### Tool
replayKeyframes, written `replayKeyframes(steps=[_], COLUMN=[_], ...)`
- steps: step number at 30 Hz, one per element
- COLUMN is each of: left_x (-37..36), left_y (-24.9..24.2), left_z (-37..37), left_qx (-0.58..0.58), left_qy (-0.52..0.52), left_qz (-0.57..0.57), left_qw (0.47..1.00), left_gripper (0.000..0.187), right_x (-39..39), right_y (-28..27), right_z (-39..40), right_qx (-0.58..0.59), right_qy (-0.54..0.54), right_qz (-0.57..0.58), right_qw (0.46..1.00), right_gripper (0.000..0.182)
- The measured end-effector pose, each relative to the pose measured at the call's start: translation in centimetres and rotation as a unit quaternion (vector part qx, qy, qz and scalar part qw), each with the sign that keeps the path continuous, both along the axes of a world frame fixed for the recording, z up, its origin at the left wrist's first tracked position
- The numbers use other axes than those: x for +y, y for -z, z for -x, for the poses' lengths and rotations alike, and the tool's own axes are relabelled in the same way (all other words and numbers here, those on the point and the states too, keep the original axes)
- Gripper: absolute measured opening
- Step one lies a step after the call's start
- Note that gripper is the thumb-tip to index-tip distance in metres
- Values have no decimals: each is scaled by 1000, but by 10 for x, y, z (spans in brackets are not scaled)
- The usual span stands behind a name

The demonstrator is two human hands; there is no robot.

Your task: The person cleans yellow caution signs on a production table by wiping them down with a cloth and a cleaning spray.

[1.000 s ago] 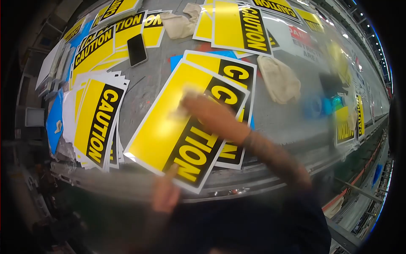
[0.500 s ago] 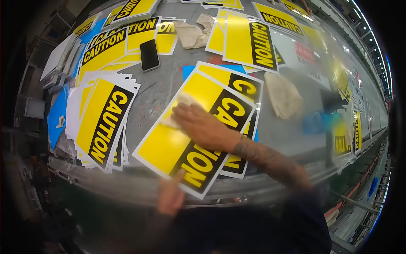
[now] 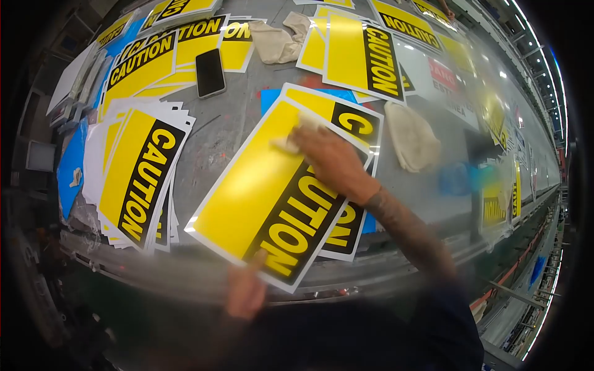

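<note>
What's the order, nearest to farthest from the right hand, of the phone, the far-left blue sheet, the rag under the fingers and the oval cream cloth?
1. The rag, under the right hand.
2. The oval cream cloth, to its right.
3. The phone, up and left.
4. The blue sheet, far left.

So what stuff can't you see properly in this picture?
In the head view:
Top yellow sign: its first letters are under the right hand.
Cloth: mostly hidden by that hand.
Left hand: blurred; any fingers beneath the sign are hidden.
Blue thing: too blurry to name.
Red-lettered sign: too hazy to read fully.
Another person's hand: their body is cut off by the top edge.
</note>
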State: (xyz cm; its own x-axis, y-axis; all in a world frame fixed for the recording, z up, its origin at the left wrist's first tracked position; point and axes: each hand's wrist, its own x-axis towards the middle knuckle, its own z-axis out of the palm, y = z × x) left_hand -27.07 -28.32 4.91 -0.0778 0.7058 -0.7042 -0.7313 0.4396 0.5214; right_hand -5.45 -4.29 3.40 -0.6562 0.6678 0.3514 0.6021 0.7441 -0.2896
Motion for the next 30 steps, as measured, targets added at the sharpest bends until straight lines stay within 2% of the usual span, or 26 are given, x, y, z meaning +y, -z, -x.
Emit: replayKeyframes(steps=[2,4,5,9,10,14,16,18,19,20,22,25,26,28,29,30], left_x=[-5,1,0,-4,0,4,3,3,4,3,0,2,2,5,5,2], left_y=[1,2,4,0,1,-4,-5,-1,-2,-1,1,2,4,10,12,12], left_z=[0,4,4,-1,-1,1,2,0,-1,0,-1,0,-2,3,3,2], left_qx=[-4,1,3,-4,-2,18,18,9,13,12,11,22,22,25,26,27], left_qy=[1,4,1,-1,-11,8,13,-5,-8,-8,-9,-2,-14,-10,-8,-5], left_qz=[17,12,8,7,-9,46,44,11,12,4,-7,-11,-22,-16,-18,-16], left_qw=[1000,1000,1000,1000,1000,999,999,1000,1000,1000,1000,1000,999,1000,999,999], left_gripper=[53,52,52,53,53,52,52,52,51,51,51,49,49,51,52,53], right_x=[7,-10,-5,-8,-14,18,-21,-71,-71,-50,17,20,-5,-44,-17,11], right_y=[-11,0,-2,-2,-1,1,3,-7,1,2,26,16,23,14,20,26], right_z=[4,10,6,9,7,13,27,46,48,43,30,53,71,82,78,72], right_qx=[-1,10,25,13,26,16,37,46,70,86,3,-76,-113,14,-7,6], right_qy=[52,1,4,30,27,84,43,-92,-110,-111,-66,-47,-96,-181,-191,-137], right_qz=[67,19,52,16,34,63,138,137,119,134,-16,-75,-39,47,46,3], right_qw=[996,1000,998,999,999,994,989,985,984,981,998,993,988,982,981,991], right_gripper=[47,46,47,51,50,47,47,48,49,44,41,46,44,44,45,44])
